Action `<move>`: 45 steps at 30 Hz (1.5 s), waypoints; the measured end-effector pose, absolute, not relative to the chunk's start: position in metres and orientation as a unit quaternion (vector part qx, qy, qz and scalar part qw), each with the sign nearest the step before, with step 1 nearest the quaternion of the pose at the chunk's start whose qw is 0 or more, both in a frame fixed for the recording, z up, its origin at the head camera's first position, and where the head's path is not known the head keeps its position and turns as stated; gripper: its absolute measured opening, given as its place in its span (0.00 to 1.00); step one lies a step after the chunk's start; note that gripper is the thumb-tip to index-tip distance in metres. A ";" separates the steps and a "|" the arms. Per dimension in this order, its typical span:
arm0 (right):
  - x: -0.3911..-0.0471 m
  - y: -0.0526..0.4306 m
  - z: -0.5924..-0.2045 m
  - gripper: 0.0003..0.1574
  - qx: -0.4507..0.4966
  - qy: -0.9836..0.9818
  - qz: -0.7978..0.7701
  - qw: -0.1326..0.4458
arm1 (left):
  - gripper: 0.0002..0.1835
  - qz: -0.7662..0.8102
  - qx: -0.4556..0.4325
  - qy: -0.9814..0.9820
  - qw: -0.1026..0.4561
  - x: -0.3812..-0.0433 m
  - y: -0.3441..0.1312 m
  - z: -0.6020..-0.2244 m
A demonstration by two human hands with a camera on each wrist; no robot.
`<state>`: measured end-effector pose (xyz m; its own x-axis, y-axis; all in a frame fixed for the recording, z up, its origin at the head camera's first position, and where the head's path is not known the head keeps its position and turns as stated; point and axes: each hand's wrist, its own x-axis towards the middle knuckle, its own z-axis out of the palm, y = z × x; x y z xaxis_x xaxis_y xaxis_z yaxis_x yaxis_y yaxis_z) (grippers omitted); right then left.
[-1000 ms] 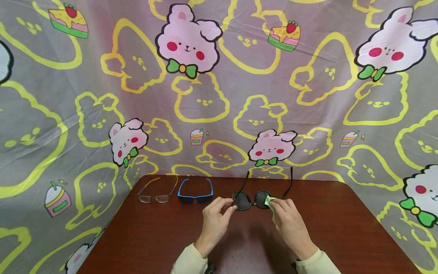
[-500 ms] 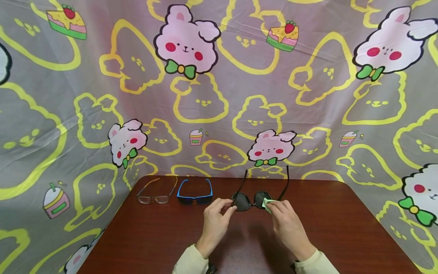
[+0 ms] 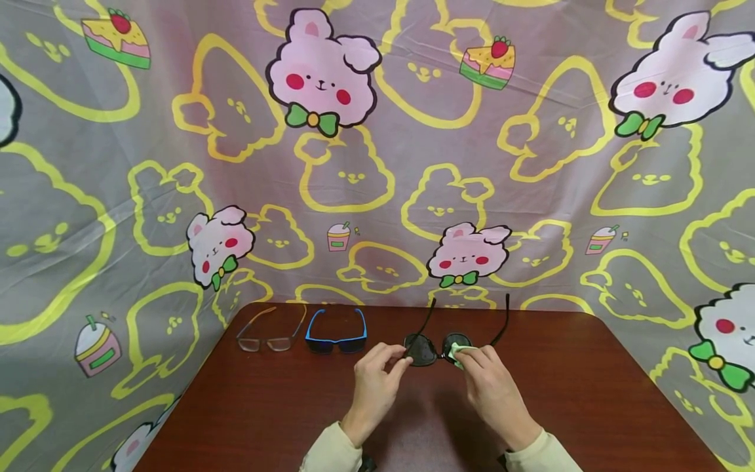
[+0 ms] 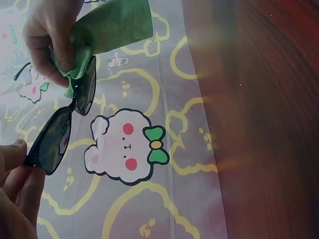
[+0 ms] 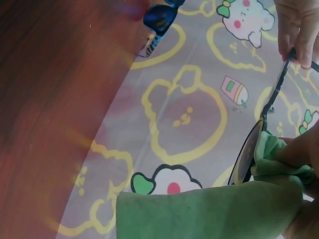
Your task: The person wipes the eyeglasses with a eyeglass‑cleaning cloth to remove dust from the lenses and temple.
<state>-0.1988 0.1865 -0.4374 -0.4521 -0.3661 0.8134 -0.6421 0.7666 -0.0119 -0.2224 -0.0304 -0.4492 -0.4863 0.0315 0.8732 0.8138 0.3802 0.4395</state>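
Note:
Black-framed sunglasses (image 3: pixel 421 351) with dark lenses are held up above the table, their temples pointing away toward the back. My left hand (image 3: pixel 377 380) pinches the left end of the frame between thumb and fingers; the left wrist view shows this grip at the lens corner. A light green cloth (image 4: pixel 114 27) is bunched in my right hand (image 3: pixel 495 390), which presses it on the right lens (image 4: pixel 86 89). In the right wrist view a loose flap of the cloth (image 5: pixel 199 211) hangs out, and the fingers hide part of that lens.
Clear-lens glasses (image 3: pixel 265 344) with yellowish temples and blue-framed sunglasses (image 3: pixel 336 344) lie at the back left of the brown table (image 3: pixel 265 406). A patterned curtain (image 3: pixel 377 164) rises behind the table and along both sides.
My right hand has moved the cloth leftward across the right lens, toward the bridge. The sunglasses and my left hand have shifted slightly right.

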 end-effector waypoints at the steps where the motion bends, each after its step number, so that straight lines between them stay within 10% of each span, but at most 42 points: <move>1: -0.199 0.187 -0.438 0.30 0.300 -0.837 0.161 0.427 | 0.07 -0.474 -0.295 -0.719 0.414 -0.222 -0.030 -0.449; 45: -0.196 0.179 -0.435 0.22 0.310 -0.823 0.160 0.449 | 0.07 -0.462 -0.338 -0.699 0.429 -0.222 -0.029 -0.452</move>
<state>-0.1962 0.1793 -0.4350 -0.4044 -0.3664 0.8380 -0.6537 0.7566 0.0154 -0.2224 -0.0293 -0.4521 -0.4032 0.0760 0.9120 0.8688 0.3450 0.3553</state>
